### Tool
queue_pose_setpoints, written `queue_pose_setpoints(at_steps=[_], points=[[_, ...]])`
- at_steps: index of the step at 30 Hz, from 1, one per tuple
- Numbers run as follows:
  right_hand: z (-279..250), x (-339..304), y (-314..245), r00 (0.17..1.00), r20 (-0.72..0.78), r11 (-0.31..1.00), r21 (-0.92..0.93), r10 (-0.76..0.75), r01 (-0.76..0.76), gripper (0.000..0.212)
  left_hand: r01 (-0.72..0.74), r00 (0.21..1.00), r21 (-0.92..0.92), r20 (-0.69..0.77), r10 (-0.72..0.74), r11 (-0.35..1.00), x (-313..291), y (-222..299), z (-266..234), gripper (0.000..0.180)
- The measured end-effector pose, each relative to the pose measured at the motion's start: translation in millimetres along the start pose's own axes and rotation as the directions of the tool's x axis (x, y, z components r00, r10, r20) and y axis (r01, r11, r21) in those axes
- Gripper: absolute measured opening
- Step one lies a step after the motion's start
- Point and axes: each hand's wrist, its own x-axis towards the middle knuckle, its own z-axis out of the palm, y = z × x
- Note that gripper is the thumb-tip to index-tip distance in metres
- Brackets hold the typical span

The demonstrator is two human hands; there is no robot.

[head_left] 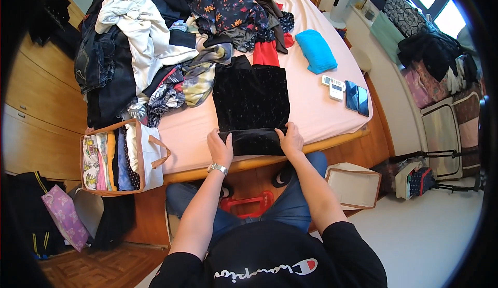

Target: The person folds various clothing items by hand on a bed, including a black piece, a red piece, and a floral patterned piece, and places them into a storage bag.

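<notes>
Left hand (220, 149) and right hand (290, 139) pinch the black garment (251, 95).
Perhaps velvet; likely soft, light, best held at both fold ends.

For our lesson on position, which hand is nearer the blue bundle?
The right hand; the blue bundle lies ahead and slightly right of it. The left hand is farther off, leftward, at the black garment.

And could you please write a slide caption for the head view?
Left hand and right hand hold a speckled black cloth on a pink-sheeted bed, beside heaped clothes.
</notes>
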Motion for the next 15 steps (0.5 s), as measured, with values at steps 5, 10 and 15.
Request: queue_pose_setpoints(at_steps=[5,10,15], points=[[-30,-13,-40,0.764,-0.166,0.78,-0.064,-0.623,0.622,0.044,-0.633,0.745,0.023,0.292,0.6,0.774,7,13,-26,0.03],[-33,-41,-6,0.706,0.427,0.692,-0.221,-0.565,0.687,0.09,-0.649,0.657,-0.031,0.481,0.58,0.76,3,12,-49,0.058],[-17,-28,30,0.697,0.322,0.674,-0.198,-0.641,0.712,0.06,-0.66,0.674,0.136,0.543,0.501,0.739,9,-12,-38,0.058]])
